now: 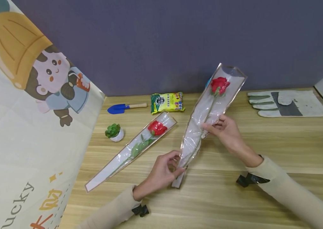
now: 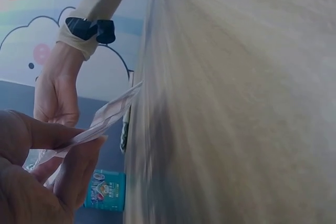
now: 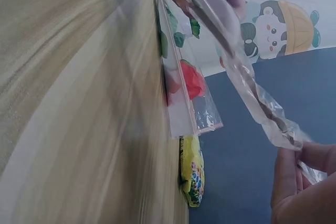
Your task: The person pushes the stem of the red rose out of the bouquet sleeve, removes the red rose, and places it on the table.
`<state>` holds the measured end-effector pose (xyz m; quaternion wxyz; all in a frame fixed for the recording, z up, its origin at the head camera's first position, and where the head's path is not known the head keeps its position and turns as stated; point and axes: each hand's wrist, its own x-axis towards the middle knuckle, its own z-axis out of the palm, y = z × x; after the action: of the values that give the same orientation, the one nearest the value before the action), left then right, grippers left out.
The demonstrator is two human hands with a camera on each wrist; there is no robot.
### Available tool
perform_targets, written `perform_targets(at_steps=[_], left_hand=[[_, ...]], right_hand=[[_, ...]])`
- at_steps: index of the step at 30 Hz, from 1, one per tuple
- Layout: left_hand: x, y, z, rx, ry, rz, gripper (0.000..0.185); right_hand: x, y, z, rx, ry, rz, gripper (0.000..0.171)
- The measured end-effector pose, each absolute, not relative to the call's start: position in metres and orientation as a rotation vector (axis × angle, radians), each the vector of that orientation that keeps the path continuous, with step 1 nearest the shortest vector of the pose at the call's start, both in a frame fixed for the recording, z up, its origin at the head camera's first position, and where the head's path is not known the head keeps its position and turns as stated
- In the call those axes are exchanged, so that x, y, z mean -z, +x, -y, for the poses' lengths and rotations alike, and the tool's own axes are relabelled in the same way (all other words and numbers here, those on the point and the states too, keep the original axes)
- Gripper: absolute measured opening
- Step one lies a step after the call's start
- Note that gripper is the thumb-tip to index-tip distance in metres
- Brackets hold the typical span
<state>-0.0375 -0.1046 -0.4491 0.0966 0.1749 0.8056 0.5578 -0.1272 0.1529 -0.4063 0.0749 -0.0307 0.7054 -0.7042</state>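
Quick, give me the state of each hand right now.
Left hand: pinches the narrow bottom end of the wrapped rose.
Right hand: grips the same sleeve at its middle, lifted off the table.

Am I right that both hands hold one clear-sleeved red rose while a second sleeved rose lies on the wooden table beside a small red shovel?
Not quite: the small shovel is blue, with a wooden handle, as the head view shows. Otherwise correct: left hand and right hand hold one clear-sleeved red rose; the second sleeved rose lies on the wooden table.

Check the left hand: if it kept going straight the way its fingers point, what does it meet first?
The left hand pinches the narrow end of the lifted rose sleeve and points right and slightly away. Past the sleeve, only bare table lies in that line in the head view; depth is uncertain.
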Motion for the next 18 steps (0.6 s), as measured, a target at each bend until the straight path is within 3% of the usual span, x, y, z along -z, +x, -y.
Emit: perform_targets(at_steps=[7, 18], left_hand=[[0.4461, -0.0392, 0.1018, -1.664, 0.462, -2.394, 0.040], [0.4466, -0.0411, 0.0995, -1.680, 0.443, -2.392, 0.038]], right_hand=[[0.4087, -0.1225, -0.1489, 1.905, -0.148, -2.278, 0.048], [0.4139, -0.1170, -0.1424, 1.852, -0.184, -2.385, 0.044]])
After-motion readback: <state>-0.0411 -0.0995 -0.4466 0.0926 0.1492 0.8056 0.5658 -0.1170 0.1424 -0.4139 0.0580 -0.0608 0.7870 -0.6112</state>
